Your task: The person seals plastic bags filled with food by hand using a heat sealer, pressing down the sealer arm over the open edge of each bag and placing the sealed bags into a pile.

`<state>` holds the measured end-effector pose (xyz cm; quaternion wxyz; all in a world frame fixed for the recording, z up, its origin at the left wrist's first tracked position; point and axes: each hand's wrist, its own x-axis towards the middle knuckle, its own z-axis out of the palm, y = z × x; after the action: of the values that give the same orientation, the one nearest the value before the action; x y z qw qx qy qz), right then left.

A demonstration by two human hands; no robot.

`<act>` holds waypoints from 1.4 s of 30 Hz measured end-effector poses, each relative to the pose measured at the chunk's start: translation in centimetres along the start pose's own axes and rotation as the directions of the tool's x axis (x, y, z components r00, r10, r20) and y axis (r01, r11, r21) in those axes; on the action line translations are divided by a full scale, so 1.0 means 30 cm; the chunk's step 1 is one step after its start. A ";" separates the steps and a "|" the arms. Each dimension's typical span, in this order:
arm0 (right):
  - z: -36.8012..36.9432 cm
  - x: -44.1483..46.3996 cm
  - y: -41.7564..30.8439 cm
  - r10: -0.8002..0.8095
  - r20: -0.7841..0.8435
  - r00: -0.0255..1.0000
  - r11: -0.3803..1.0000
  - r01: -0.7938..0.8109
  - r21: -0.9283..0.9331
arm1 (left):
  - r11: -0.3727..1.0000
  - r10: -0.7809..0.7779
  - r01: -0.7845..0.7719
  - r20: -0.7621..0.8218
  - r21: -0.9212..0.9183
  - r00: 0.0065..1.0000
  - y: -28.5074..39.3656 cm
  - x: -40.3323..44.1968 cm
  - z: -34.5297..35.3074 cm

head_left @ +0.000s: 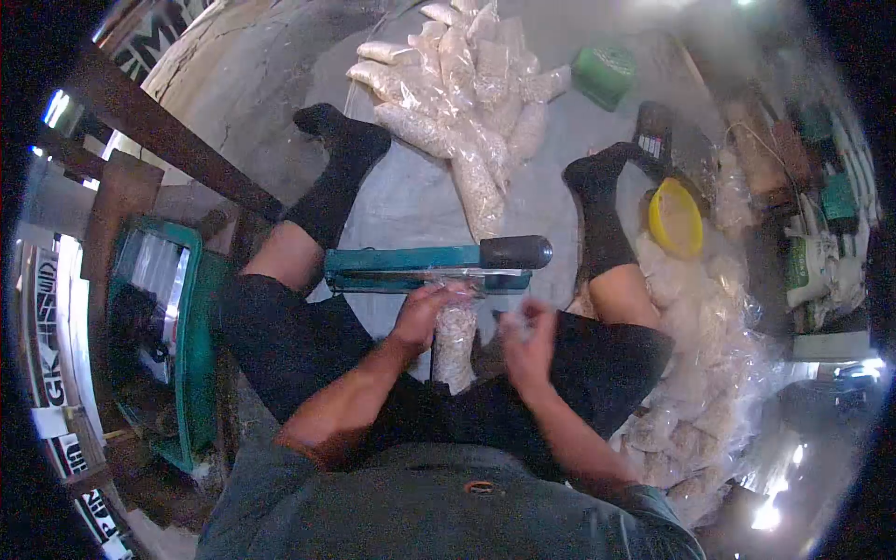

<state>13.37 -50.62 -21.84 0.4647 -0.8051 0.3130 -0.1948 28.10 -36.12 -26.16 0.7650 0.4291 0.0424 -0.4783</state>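
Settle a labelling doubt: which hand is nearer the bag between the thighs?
Left: the left hand holds the bag near its top, while the right hand is off to the bag's right, not touching it.

The grey floor bears piled filled bags and a green tub.

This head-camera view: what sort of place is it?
Probably a small hand-packing workshop: a heap of filled clear bags lies on the floor, and the left hand holds another bag at what looks like a teal bag sealer.
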 end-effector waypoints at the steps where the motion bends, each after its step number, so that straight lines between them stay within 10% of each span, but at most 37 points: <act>1: 0.011 -0.033 0.013 0.215 0.296 0.931 0.976 -0.204 -0.070 | 0.999 -0.013 0.012 -0.025 -0.041 1.000 -0.005 0.001 0.003; 3: 0.070 -0.070 0.113 0.455 0.592 0.665 0.887 -0.398 -0.235 | 1.000 0.001 -0.001 -0.036 0.020 0.999 -0.010 -0.014 0.008; 6: 0.105 -0.083 0.159 0.228 0.723 0.652 0.962 -0.265 -0.065 | 0.988 0.077 -0.076 -0.004 0.134 0.997 -0.017 -0.022 0.022; 17: -0.008 -0.115 -0.046 0.149 0.772 0.618 0.988 -0.126 -0.089 | 0.804 0.178 -0.286 0.248 0.521 0.952 0.074 -0.333 0.089; 20: 0.023 -0.132 0.018 0.246 0.789 0.563 0.963 -0.235 -0.133 | 0.772 0.197 -0.305 0.246 0.558 0.949 0.083 -0.418 0.076; 31: -0.005 -0.101 -0.089 -0.280 0.726 0.628 0.958 0.134 0.254 | 0.638 0.275 -0.401 0.293 0.657 0.916 0.128 -0.556 0.145; 35: 0.005 -0.089 -0.020 -0.166 0.768 0.619 0.984 0.050 0.172 | 0.668 0.301 -0.446 0.333 0.596 0.894 0.116 -0.534 0.170; 40: -0.007 -0.053 -0.085 -0.283 0.894 0.348 0.959 0.115 0.259 | 0.593 0.271 -0.419 0.319 0.688 0.908 0.189 -0.588 0.223; 42: 0.012 -0.068 0.039 -0.212 0.898 0.386 0.977 0.072 0.200 | 0.687 0.226 -0.357 0.281 0.633 0.933 0.237 -0.628 0.243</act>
<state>11.72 -49.42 -23.08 0.5918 -0.7720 -0.0757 0.2192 20.89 -26.86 -8.24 0.6239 0.6326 -0.2723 -0.3694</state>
